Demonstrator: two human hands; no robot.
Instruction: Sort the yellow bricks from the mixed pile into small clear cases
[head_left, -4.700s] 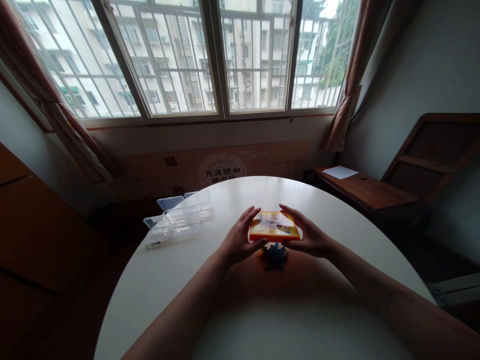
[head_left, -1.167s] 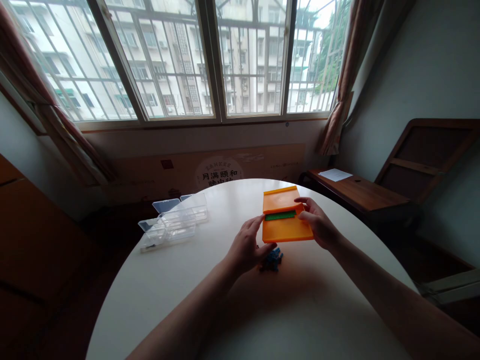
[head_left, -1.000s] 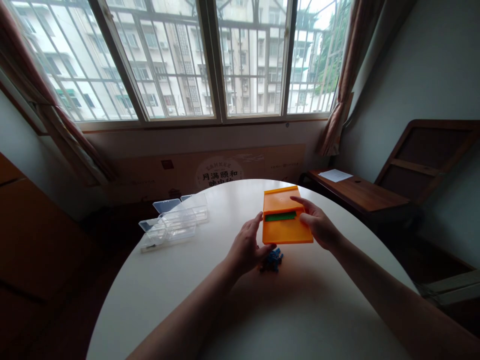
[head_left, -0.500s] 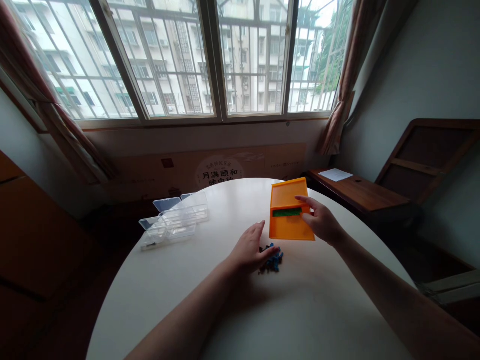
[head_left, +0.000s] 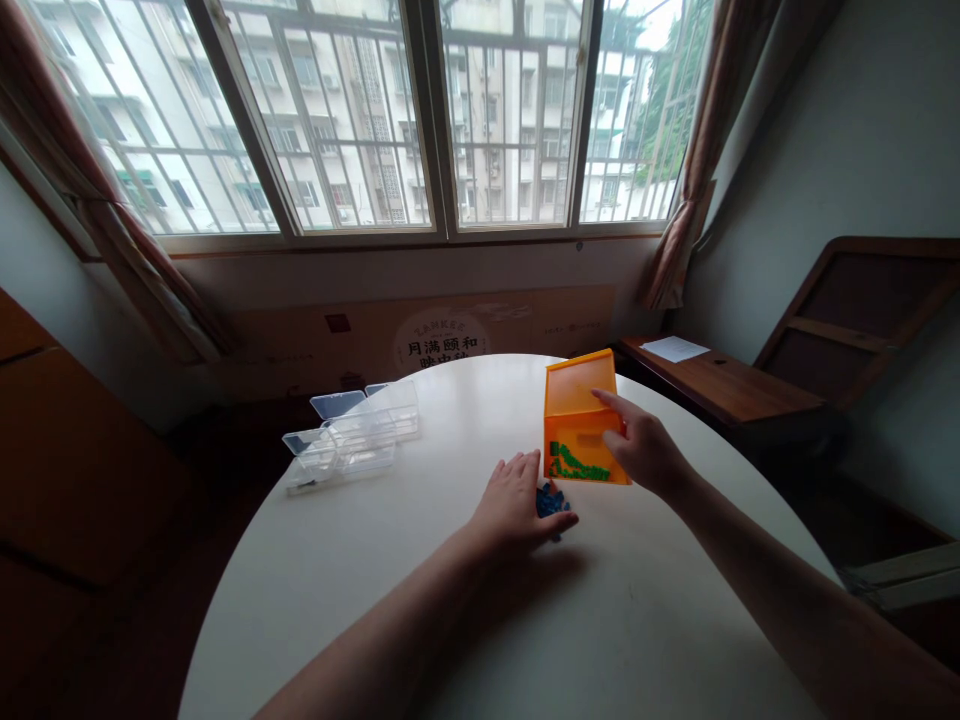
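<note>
My right hand (head_left: 640, 437) grips an orange plastic box (head_left: 582, 392) by its right side, near the hinge. The index finger lies along the raised lid, and the thumb reaches over the lower half. Small green pieces (head_left: 579, 464) lie loose along the left and near sides of that lower half. My left hand (head_left: 512, 505) is open, fingers stretched, just left of the box's near corner. Beside its thumb is a small heap of blue pieces (head_left: 550, 500), partly hidden by the hand.
Several clear plastic boxes (head_left: 360, 440) with lids up stand at the left on the round white table (head_left: 660, 600). Beyond its right edge is a wooden side table (head_left: 735, 385) bearing a white paper (head_left: 673, 348). A barred window fills the back.
The green pieces went from a neat row near the hinge to a loose spread along the box's left and near sides. My left hand has shifted slightly right, covering more of the heap.
</note>
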